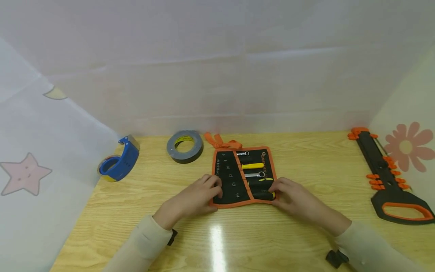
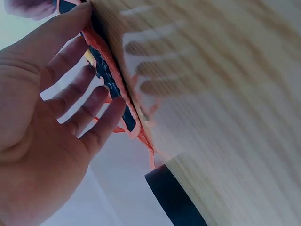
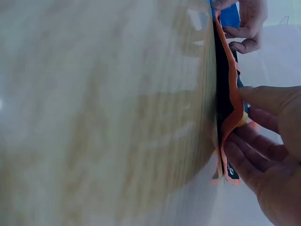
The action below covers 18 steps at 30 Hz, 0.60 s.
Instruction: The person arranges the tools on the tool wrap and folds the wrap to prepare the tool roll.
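An unrolled black tool pouch with orange trim lies on the table, its pockets numbered. Wrenches, a yellow handle and black handles stick out of the pockets toward the right. My left hand rests at the pouch's left edge, fingers loosely bent over it. In the left wrist view, that thumb touches the orange border. At the near right corner, my right hand pinches the pouch's edge beside a black handle with a yellow end. The right wrist view shows the orange border bulging between thumb and fingers.
A grey tape roll lies behind and left of the pouch. Farther left stands a blue tape dispenser. At the right lies a black and orange frame with clips. Orange ties trail behind the pouch. White patterned cloth walls enclose the table.
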Motion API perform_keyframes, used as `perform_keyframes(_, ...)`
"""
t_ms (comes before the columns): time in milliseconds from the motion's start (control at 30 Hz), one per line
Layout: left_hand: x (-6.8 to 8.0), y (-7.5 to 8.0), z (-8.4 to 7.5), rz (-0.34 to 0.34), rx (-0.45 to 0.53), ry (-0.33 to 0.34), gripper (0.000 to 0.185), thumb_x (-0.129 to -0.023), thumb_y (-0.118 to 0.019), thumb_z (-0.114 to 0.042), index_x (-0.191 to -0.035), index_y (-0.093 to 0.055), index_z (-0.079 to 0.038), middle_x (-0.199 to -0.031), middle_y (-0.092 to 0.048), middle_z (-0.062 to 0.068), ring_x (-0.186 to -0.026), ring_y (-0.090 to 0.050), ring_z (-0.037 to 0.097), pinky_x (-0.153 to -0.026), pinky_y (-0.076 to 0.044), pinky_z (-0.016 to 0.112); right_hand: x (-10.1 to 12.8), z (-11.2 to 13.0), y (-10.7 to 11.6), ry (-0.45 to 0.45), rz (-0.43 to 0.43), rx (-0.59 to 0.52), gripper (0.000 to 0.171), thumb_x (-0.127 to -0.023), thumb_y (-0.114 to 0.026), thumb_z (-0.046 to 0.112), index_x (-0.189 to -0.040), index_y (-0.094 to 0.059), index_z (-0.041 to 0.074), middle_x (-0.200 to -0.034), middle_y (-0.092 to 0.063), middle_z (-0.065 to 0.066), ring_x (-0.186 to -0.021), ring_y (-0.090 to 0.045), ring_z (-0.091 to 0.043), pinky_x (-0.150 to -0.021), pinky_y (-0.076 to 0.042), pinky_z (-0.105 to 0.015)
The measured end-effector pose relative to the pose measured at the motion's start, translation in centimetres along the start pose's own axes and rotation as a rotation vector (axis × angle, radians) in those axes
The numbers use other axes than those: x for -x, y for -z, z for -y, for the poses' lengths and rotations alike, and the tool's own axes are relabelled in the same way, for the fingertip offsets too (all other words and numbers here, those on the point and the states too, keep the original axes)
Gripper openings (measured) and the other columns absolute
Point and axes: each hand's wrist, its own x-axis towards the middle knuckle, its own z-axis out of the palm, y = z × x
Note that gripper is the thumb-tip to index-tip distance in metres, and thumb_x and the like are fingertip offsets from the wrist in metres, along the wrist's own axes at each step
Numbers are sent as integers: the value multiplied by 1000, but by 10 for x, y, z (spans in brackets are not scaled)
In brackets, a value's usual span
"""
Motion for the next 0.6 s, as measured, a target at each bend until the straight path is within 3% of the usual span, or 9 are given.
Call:
perform_keyframes(100,-1,0,-3,-19,-11,-38,10,-100,-81,-25,-102,-74,-18,-121,-60,-1,-105,-52,15,-95,-53,34,1,2,-2,-6,20,-2,32,-92,-88,15,-121,-74,11,-121,-71,1,-96,-59,-8,-84,-56,-34)
perform_keyframes(200,-3,-1,-4,-36,21,-41,8,-104,-74,-19,-96,-73,-18,-110,-62,-3,-97,-54,13,-89,-54,31,2,5,-4,-15,21,4,37,-91,-89,13,-124,-72,10,-121,-70,1,-96,-56,-7,-84,-54,-35)
perform_keyframes(333,-6,0,-4,-55,127,37,10,-107,-68,-14,-98,-70,-15,-98,-67,-5,-88,-60,9,-82,-57,30,3,8,-7,-43,8,41,40,-90,-89,14,-126,-72,11,-122,-69,1,-101,-58,-12,-88,-55,-37)
perform_keyframes(467,-8,3,-2,-68,223,124,9,-108,-65,-12,-100,-69,-13,-88,-68,-6,-77,-59,6,-73,-55,27,0,10,-11,-77,-3,79,40,-90,-89,15,-126,-73,10,-118,-64,3,-93,-51,-9,-79,-48,-29)
perform_keyframes(600,-8,6,0,-83,275,160,9,-109,-63,-13,-102,-68,-12,-85,-67,-6,-72,-56,6,-69,-51,25,-2,13,-12,-81,-21,121,38,-91,-89,16,-124,-74,8,-113,-62,2,-87,-46,-7,-74,-44,-26)
